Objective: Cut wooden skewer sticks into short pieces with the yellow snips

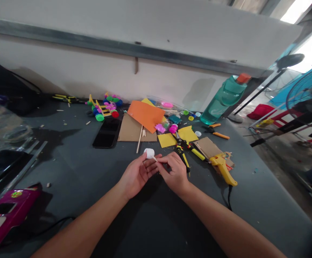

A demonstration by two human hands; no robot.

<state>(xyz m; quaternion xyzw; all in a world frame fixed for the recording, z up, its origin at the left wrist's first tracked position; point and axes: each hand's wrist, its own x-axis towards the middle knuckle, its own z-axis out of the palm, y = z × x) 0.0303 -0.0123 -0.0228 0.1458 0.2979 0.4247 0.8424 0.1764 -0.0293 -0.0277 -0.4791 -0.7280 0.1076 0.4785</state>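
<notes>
Clamping a white cap-like piece (pixel 150 153) in the left hand (pixel 136 175), a thin stick (pixel 154 158) in the right hand (pixel 175 172). Probably light, stiff; pinch gently near edges.

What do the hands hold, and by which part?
Left hand: white piece, by its left edge. Right hand: thin pale stick, by its near end.

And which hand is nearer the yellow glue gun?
Right. The right hand is left of the yellow glue gun; the left hand is farther left, on the right hand's far side.
</notes>
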